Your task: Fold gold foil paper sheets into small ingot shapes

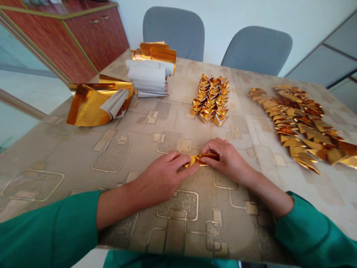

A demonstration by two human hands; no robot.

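My left hand (pixel 164 179) and my right hand (pixel 227 160) meet in the middle of the table, both pinching a small folded piece of gold foil paper (pixel 199 160). The fingertips of each hand press on its opposite ends, and part of the piece is hidden under my fingers. Beyond my hands, a tight cluster of folded gold ingot shapes (pixel 211 99) stands on the patterned tablecloth (pixel 111 156). A longer, overlapping row of gold folded pieces (pixel 295 126) lies to the right. Neither group touches my hands.
At the back left are a stack of white-backed paper strips (pixel 147 78) with gold foil sheets (pixel 153 52) behind it and a curled gold foil sheet (pixel 92 104). Two grey chairs (pixel 173 33) (pixel 256 50) stand past the far edge. A reddish-brown wooden cabinet (pixel 95 37) stands at the left.
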